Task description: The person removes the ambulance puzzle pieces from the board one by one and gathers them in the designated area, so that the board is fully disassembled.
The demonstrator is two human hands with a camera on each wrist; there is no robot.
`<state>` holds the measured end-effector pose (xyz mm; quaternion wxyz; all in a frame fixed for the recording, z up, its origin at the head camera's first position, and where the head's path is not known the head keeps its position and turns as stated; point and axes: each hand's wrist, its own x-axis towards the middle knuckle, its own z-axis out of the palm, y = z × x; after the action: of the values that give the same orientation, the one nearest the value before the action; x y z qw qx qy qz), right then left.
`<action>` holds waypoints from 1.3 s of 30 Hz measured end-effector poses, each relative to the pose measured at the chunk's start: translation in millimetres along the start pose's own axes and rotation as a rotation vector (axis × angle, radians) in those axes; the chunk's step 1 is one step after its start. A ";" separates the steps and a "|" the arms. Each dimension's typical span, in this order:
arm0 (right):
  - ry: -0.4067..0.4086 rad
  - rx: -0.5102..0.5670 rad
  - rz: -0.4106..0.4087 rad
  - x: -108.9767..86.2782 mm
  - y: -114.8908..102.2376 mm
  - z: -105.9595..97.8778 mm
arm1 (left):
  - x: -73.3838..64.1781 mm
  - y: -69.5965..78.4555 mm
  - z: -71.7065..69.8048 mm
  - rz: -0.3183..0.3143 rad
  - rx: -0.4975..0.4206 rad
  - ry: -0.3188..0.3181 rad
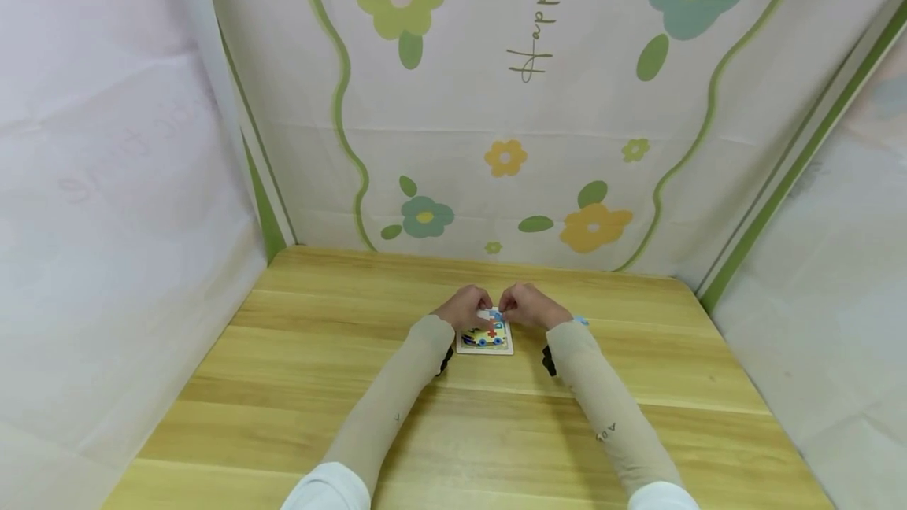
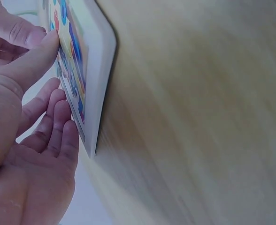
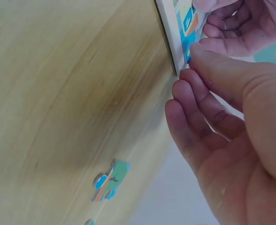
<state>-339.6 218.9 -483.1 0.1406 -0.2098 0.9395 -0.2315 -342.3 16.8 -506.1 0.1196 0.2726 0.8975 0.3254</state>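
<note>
A small jigsaw puzzle board (image 1: 485, 349) with a pale rim lies flat on the table, its picture a yellow vehicle with a red cross and blue wheels. My left hand (image 1: 464, 308) is at the board's left and far side. Its thumb (image 2: 46, 54) presses on the picture, while the other fingers lie lightly bent along the edge. At the far right corner my right hand (image 1: 533, 308) pinches a blue puzzle piece (image 3: 187, 50) between thumb and forefinger, right at the rim. The other right fingers are half curled beside the board.
Loose puzzle pieces lie on the wooden table (image 1: 305, 384) to the right, partly behind the right wrist: a green, orange and blue one (image 3: 114, 180) and the tip of another (image 3: 89, 222). Flower-printed cloth walls (image 1: 453, 101) enclose the table's back and sides.
</note>
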 end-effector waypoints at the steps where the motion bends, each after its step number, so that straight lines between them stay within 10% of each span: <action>1: 0.008 0.005 0.006 -0.5 0.7 -0.1 | 0.3 0.0 0.3 0.001 0.002 0.001; 26: 0.081 0.162 -0.050 -12.1 15.8 -15.8 | -1.4 3.3 0.2 -0.049 -0.007 -0.012; 39: 0.174 0.118 -0.004 -78.0 92.0 -55.6 | -2.2 4.0 3.3 -0.072 0.002 -0.003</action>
<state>-322.0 349.6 -468.1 0.0703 -0.1821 0.9325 -0.3040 -337.6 19.8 -506.0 0.1320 0.2409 0.9068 0.3197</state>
